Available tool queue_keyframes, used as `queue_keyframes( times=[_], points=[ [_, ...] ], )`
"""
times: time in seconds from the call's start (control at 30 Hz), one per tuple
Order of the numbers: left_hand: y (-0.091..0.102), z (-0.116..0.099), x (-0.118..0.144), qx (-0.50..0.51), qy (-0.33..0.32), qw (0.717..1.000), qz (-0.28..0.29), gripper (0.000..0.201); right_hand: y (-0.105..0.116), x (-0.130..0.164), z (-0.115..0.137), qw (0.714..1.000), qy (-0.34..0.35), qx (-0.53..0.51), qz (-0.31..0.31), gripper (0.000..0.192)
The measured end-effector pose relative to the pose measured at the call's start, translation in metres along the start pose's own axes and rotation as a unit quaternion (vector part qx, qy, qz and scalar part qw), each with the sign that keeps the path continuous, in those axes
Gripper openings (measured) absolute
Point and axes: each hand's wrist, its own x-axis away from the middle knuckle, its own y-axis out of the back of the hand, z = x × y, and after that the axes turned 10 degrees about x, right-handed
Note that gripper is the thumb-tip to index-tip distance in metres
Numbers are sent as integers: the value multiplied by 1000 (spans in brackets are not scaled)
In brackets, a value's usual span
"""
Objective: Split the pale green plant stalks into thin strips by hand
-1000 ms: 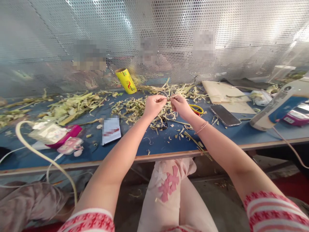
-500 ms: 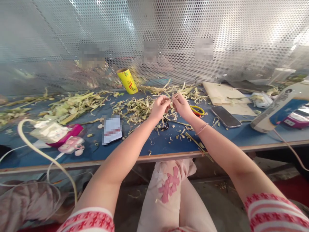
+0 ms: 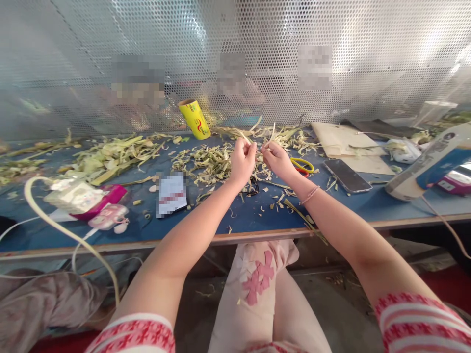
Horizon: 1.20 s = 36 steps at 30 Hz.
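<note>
Lettering on a yellow tube [image 3: 195, 119] is too small and blurred to read with certainty, set near a curved red mark [image 3: 200, 126]. At right, print on a white-and-blue bottle [image 3: 423, 169] is likewise illegible. A phone [image 3: 171, 195] at left shows a pixelated screen, its words unreadable.

Left hand [image 3: 242, 162] and right hand [image 3: 276, 159] near frame centre, close together, each in pinch grip. Left forearm [image 3: 209, 221], right forearm [image 3: 333, 215] slant inward from below.
</note>
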Motion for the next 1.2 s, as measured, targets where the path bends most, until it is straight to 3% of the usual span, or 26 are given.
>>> queue_keyframes(
  times=[0.1, 0.23, 0.53, 0.73, 0.87, 1.03, 1.2],
  points=[
    [2, -3, -1, -41, -27, 999, 3, 29, 0, -1, -2, 1000, 0, 2, -5, 18],
    [5, 1, -4, -21, 6, 996, 84, 25, 1, -1, -6, 1000, 8, 21, -10, 18],
    [8, 14, -9, -51, 55, 990, 116, 50, 3, -1, -1, 996, 3, 89, -27, 17],
    [4, 18, -7, 21, 70, 991, 108, 48, 5, -6, -7, 996, 2, 76, -40, 16],
    [2, 18, -7, 79, 120, 986, 88, 45, 5, -7, -8, 999, -26, 28, -35, 18],
    [6, 0, -10, 200, 197, 959, 32, 22, 7, -11, -6, 991, -105, -50, -67, 25],
    [13, -10, -11, 258, 193, 942, 89, 15, 8, -14, -8, 984, -141, -67, -89, 26]
  ],
)
